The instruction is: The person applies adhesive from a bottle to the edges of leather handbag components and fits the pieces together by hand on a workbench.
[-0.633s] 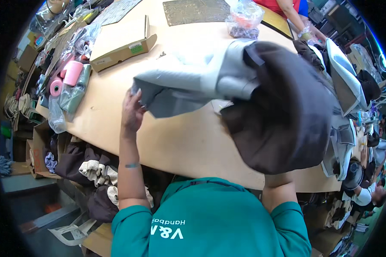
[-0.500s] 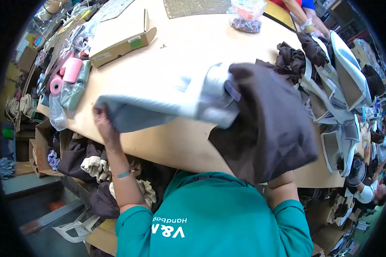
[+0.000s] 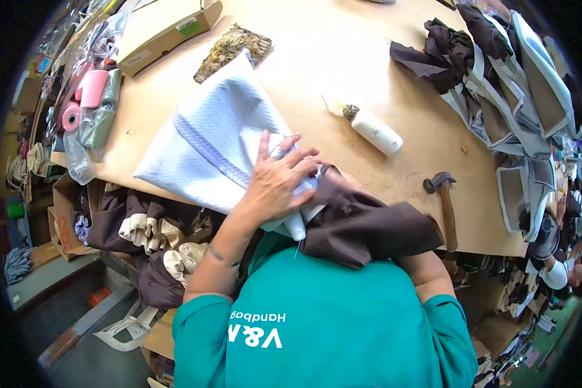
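Observation:
My left hand (image 3: 278, 178) presses on a pale blue quilted piece (image 3: 197, 132) with a blue trim strip, its fingers spread and slightly bent, near where that piece joins a dark brown fabric (image 3: 362, 229). The two fabrics lie folded at the table's front edge, partly over my lap. My right hand (image 3: 336, 176) is mostly hidden beneath the brown fabric at the join, so I cannot tell what its fingers do. To its right lie a hammer (image 3: 445, 200) and a white bottle (image 3: 375, 132) with a crusted top.
The table (image 3: 317, 58) holds a cardboard box (image 3: 165, 45), a messy yellowish-brown pad (image 3: 233, 52), pink thread cones (image 3: 94, 88) at left, and piled brown and grey pieces (image 3: 524, 103) at right. Boxes of fabric (image 3: 149, 229) sit below. Another person (image 3: 556, 275) is at far right.
The fabric has come down from the air onto the table edge, uncovering the bottle, pad and hammer. My left hand has moved rightward onto the middle of it.

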Demonstrator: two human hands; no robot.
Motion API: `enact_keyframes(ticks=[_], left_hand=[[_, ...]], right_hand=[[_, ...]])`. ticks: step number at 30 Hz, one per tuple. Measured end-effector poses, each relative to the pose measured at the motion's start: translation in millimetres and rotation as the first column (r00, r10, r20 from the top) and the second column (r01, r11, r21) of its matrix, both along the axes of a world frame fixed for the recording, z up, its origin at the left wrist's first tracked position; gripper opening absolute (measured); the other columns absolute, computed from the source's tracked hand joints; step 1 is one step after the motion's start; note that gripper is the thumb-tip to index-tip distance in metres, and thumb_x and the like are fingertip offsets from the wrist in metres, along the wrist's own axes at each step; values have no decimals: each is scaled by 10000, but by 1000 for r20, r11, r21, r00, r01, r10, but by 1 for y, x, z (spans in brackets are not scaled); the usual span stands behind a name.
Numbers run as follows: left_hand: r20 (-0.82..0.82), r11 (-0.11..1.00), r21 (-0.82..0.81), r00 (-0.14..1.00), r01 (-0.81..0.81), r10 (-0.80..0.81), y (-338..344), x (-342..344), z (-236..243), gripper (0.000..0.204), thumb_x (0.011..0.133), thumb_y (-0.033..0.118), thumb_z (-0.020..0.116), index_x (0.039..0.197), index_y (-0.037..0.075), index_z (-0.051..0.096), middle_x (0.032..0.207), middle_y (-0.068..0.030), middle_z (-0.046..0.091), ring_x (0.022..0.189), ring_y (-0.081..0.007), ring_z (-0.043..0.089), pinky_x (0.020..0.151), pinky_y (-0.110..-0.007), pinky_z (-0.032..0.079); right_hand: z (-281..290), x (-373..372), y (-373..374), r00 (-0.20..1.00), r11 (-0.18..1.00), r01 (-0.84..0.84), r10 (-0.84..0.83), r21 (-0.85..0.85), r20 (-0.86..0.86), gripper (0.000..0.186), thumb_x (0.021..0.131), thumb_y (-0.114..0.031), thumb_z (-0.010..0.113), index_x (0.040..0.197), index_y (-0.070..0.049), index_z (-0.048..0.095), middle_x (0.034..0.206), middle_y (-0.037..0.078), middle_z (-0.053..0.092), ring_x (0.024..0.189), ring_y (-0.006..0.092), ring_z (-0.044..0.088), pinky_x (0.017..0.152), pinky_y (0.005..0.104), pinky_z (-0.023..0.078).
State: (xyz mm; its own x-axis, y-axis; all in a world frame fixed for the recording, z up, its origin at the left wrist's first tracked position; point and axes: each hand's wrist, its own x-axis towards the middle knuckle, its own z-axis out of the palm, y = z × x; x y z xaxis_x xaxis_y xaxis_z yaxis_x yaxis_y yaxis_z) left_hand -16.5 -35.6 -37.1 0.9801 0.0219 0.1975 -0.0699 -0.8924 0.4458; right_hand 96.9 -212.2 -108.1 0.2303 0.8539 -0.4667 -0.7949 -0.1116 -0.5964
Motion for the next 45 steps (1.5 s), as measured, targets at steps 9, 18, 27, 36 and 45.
enact_keyframes(ticks=[9,18,27,36,45], left_hand=[[225,979,-76,954,-187,200,2,29,-46,319,674,371,654,819,114,530,1061,-25,542,1153,-240,392,981,-588,75],[226,991,-66,965,-120,132,-27,-22,-31,265,632,257,692,746,90,520,905,-69,491,891,-265,456,765,-386,345],[164,979,-186,980,-79,111,-31,-7,-40,354,645,223,693,900,63,508,906,-95,475,833,-270,478,756,-363,376],[261,984,177,962,29,-75,-42,10,-54,151,682,140,532,805,53,532,939,-55,498,956,-238,463,796,-361,354],[-234,454,-869,972,-196,-30,-5,22,-39,294,805,156,554,1026,-37,536,1100,-104,535,968,-184,523,841,-265,389]], right_hand=[[63,45,-56,764,964,85,99,-252,637,483,753,-92,578,1194,-24,394,1143,109,476,1035,172,466,874,271,381],[40,-19,-118,687,943,78,185,-324,703,783,663,-349,623,1261,49,308,1281,215,355,1200,276,324,1000,339,228],[80,4,-116,-1,732,388,607,-560,794,363,790,-56,505,1148,-18,454,1005,87,565,907,171,533,876,307,370],[90,-42,-107,262,901,-28,424,-432,867,836,627,-31,660,1321,-45,194,1233,176,425,1101,319,448,931,371,345],[106,7,-119,725,811,584,-506,-27,466,318,706,-6,518,1019,-39,475,935,85,544,840,142,548,741,267,454]])
